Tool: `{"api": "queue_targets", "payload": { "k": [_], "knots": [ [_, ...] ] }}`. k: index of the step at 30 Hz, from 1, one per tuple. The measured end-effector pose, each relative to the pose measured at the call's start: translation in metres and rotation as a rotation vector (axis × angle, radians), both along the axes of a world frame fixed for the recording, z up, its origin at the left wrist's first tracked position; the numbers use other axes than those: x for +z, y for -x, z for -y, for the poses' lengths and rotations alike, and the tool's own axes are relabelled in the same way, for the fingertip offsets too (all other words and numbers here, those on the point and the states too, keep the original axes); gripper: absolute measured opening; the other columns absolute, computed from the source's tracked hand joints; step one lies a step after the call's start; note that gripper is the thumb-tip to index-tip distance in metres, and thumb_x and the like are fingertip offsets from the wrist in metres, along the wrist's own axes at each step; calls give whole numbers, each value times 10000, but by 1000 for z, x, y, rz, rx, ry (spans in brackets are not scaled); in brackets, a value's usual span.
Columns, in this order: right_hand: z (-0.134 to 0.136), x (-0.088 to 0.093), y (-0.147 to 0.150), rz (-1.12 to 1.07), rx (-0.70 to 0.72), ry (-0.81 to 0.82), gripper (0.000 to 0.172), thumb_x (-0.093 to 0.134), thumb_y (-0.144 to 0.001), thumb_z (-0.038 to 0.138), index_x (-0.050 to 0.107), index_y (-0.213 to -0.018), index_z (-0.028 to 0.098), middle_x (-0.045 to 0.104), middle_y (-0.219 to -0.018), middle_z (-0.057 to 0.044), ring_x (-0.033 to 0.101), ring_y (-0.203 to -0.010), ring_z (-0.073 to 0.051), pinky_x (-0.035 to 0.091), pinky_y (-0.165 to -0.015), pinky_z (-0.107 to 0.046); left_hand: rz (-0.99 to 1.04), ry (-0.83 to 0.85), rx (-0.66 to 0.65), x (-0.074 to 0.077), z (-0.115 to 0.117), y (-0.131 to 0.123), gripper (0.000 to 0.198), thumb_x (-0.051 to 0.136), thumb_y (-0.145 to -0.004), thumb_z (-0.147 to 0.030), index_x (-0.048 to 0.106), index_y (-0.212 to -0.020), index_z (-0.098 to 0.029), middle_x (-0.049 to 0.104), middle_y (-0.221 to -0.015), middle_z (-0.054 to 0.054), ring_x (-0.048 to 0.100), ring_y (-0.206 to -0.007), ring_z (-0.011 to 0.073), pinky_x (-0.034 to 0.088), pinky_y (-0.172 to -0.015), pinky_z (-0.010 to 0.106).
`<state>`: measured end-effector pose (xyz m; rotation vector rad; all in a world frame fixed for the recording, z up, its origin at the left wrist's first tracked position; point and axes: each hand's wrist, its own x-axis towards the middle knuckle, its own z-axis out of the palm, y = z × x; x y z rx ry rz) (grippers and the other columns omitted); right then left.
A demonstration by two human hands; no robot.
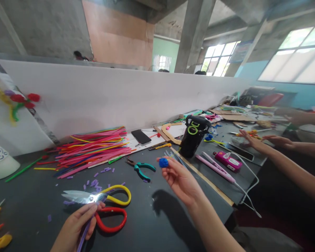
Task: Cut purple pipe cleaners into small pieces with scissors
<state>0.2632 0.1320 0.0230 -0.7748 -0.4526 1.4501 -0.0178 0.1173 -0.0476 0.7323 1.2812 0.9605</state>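
My left hand (77,222) is closed around a purple pipe cleaner (84,235), its fingertips at the pivot of large scissors (93,198) with one yellow and one red handle. The scissors lie partly open on the dark table; whether my fingers press on them I cannot tell. Raised to the right, my right hand (180,180) pinches a small blue fuzzy ball (163,162) between thumb and fingers. Short purple cut pieces (94,182) are scattered beyond the scissors. Teal-handled pliers (141,168) lie between the two hands, farther back.
A bundle of colourful pipe cleaners (94,150) lies along the white partition (120,94). A black phone (141,136), a black bottle (193,136), a pink hair straightener (215,168) and a magenta device (228,161) stand or lie beyond. Another person's hands (254,141) are at right.
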Motion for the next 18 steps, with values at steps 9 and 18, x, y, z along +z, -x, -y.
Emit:
{"api": "queue_targets", "payload": {
  "k": [9,18],
  "knots": [
    [-31,-31,-152,70,-652,204,124,481,-847,198,553,-914,122,590,-804,-7,564,-615,-84,490,-532,-217,-3,-30,-15,0,1,0,305,649,-643,-360,667,-837,-126,423,-350,-60,294,-368,48,256,-377,142],
    [-58,-42,-215,71,-746,274,279,478,-851,284,492,-1099,158,520,-1097,-68,543,-905,-181,464,-753,-379,4,-29,-9,0,1,0,297,663,-621,-366,669,-815,-141,428,-362,-62,297,-369,58,259,-367,153]
  ]
}}
